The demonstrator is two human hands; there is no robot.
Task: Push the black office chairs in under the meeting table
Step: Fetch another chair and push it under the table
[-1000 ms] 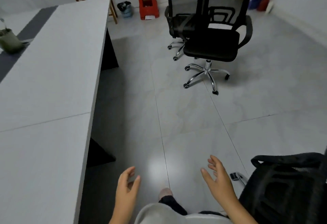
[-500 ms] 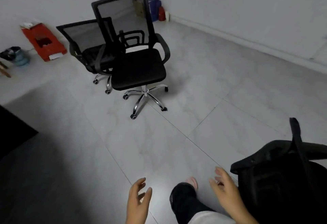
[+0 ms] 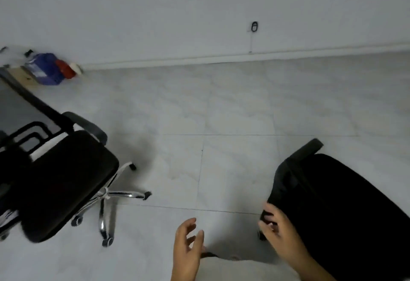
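A black office chair [image 3: 346, 209] fills the lower right, its armrest curving up toward the wall. My right hand [image 3: 279, 234] touches the near end of that armrest, fingers spread against it, not closed around it. My left hand [image 3: 188, 249] hovers open over the floor at the bottom centre, holding nothing. A second black chair [image 3: 66, 181] with a chrome star base stands at the left, with a third chair partly visible behind it at the left edge. The meeting table is out of view.
A white wall and baseboard [image 3: 221, 59] run across the top. Blue and red containers [image 3: 51, 69] and a cardboard box sit on the floor at the upper left. Grey tiled floor [image 3: 221, 114] lies between the two chairs.
My view has swung right, away from the table and toward the wall. The right-hand chair is now closer, and my right hand has reached its armrest. My left hand stays open.
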